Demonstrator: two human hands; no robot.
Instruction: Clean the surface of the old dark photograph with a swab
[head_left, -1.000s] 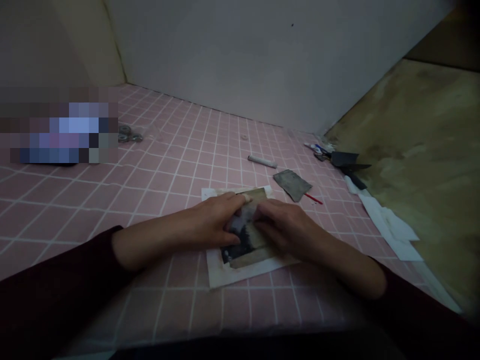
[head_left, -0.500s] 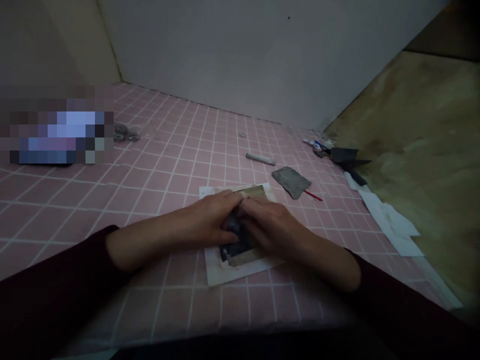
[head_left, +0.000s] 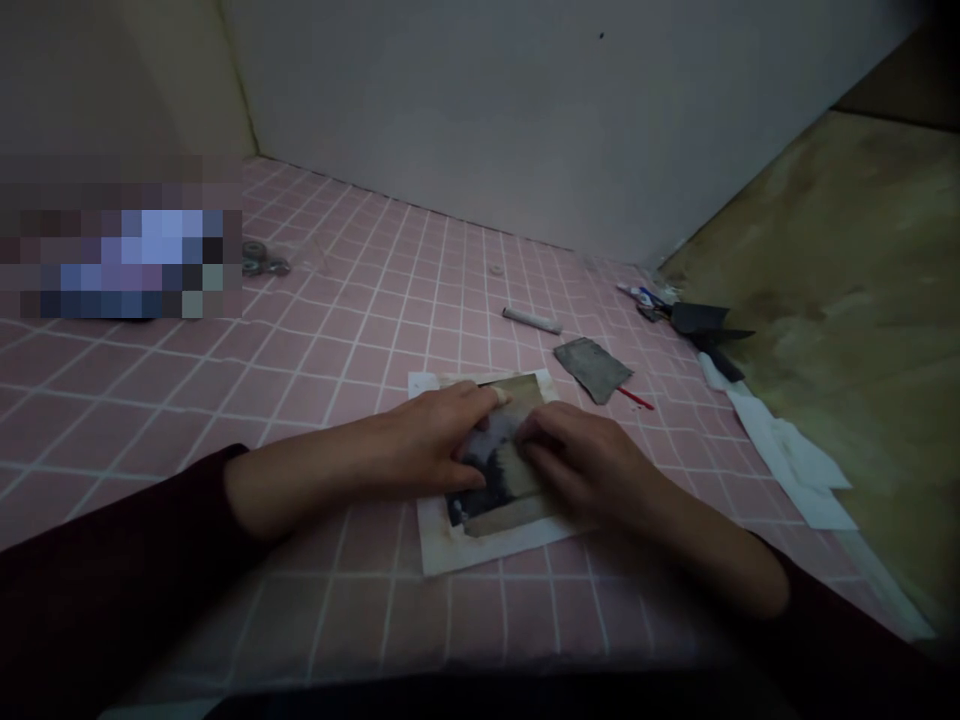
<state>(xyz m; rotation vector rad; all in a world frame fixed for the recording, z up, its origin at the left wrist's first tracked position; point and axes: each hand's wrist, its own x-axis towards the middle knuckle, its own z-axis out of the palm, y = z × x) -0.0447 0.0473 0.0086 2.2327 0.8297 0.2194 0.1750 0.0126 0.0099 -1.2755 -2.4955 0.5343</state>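
A white sheet (head_left: pixel 437 555) lies on the pink checked cloth in front of me, with a dark and tan picture (head_left: pixel 510 514) in its middle. My left hand (head_left: pixel 442 435) rests over the picture's left part, thumb and index finger apart, holding it down. The index fingertip touches a small pale patch near its upper edge. Over the right part is my right hand (head_left: pixel 581 450), fingers curled into a pinch close to the surface. Whatever lies between those fingertips is too small or hidden to make out.
Beyond the sheet lie a grey cloth-like piece (head_left: pixel 595 370), a thin red stick (head_left: pixel 637 398) and a pale tube (head_left: pixel 532 320). Dark-bladed tools (head_left: pixel 701 320) and white paper strips (head_left: pixel 795 450) line the right edge. Scissors (head_left: pixel 262 262) lie far left, beside a blurred-out area.
My right hand has moved right and slightly down, away from my left fingertips, uncovering more of the picture. The left hand stays on the sheet. The whole view has shifted slightly.
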